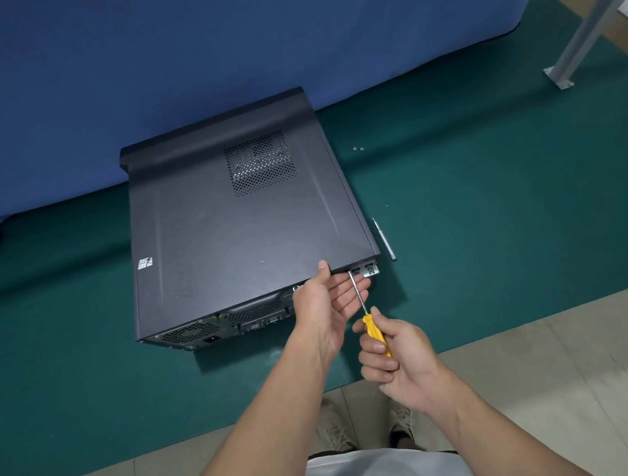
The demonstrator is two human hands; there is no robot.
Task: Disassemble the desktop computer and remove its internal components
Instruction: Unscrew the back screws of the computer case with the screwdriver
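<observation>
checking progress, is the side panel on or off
On: the side panel covers the whole case, no internals showing, screwdriver at its rear edge.

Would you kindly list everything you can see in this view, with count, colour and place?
mat: one, green, on the tiled floor
computer case: one, dark grey, lying on the mat
screwdriver: one, yellow handle, tip at the case's rear right corner
thin metal tool: one, silver, on the mat just right of the case
screws: two, silver, on the mat beyond the case's right side
cloth: one, blue, behind the case
metal post: one, grey, upper right
shoes: two, pale, bottom centre
left hand: thumb on the case's top rear edge
right hand: grips the screwdriver handle
</observation>
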